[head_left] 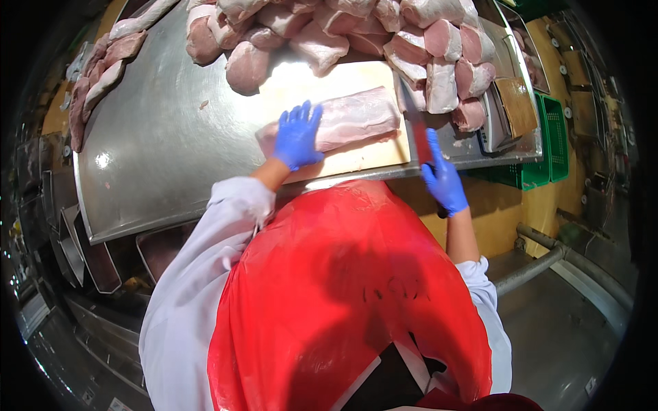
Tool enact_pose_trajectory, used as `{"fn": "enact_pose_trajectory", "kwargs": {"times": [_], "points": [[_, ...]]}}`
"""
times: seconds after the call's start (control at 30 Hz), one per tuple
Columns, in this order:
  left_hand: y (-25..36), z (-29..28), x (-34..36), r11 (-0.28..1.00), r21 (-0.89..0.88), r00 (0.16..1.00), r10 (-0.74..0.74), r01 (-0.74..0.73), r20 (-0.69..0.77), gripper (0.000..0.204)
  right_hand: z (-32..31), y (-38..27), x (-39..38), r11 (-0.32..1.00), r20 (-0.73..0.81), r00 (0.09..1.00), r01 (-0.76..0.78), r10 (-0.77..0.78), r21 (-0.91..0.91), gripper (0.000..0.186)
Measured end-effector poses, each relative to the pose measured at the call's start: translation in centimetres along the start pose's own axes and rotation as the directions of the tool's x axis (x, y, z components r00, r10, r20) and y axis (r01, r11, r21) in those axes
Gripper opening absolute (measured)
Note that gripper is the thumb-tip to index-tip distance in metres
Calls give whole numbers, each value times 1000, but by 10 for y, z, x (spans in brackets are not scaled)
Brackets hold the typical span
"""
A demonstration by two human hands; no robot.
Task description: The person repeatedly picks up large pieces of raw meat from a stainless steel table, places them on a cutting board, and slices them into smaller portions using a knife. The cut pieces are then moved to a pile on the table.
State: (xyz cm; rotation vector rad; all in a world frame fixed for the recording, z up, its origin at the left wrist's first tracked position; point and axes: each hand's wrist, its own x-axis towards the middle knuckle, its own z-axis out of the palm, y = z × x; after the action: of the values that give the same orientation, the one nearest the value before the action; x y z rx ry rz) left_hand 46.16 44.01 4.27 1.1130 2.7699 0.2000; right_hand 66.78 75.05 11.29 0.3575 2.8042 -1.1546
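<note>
Slicing step in hand. Left hand, fingers spread, pressed flat on the long pale meat loin lying across the cutting board at the near edge of the steel worktop. Right hand closed around the knife, blade at the loin's right end. Next, probably: steady downward draw, loin pinned firm, fingers clear. Cut pieces heaped along the far edge.

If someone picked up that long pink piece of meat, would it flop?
Probably: the long meat piece looks soft and boneless, so its ends would likely sag. Its wet sheen suggests it is slippery. The left hand presses flat on it, perhaps to steady it.
</note>
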Motion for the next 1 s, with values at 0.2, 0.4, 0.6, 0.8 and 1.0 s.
{"fn": "enact_pose_trajectory", "kwargs": {"times": [0.2, 0.4, 0.6, 0.8, 1.0], "points": [[-66, -1, -51, 991, -111, 997, -73, 77, 36, 123, 83, -61, 10, 980, 150, 987, 82, -55, -180, 85], [-55, -5, -43, 973, -194, 976, 86, -125, -200, 111, 100, -100, 4, 973, 179, 982, -25, 67, -227, 90], [-44, 1, -22, 985, -133, 992, 103, -112, -75, 93, 100, -128, 7, 954, 212, 967, -78, 143, -288, 91], [-46, -2, -22, 971, -161, 983, 167, -178, -80, 83, 125, -149, 48, 905, 201, 950, -144, 239, -399, 87], [-45, -6, -21, 974, -166, 987, 142, -152, -70, 78, 144, -144, 78, 906, 158, 965, -132, 211, -402, 86]]}}
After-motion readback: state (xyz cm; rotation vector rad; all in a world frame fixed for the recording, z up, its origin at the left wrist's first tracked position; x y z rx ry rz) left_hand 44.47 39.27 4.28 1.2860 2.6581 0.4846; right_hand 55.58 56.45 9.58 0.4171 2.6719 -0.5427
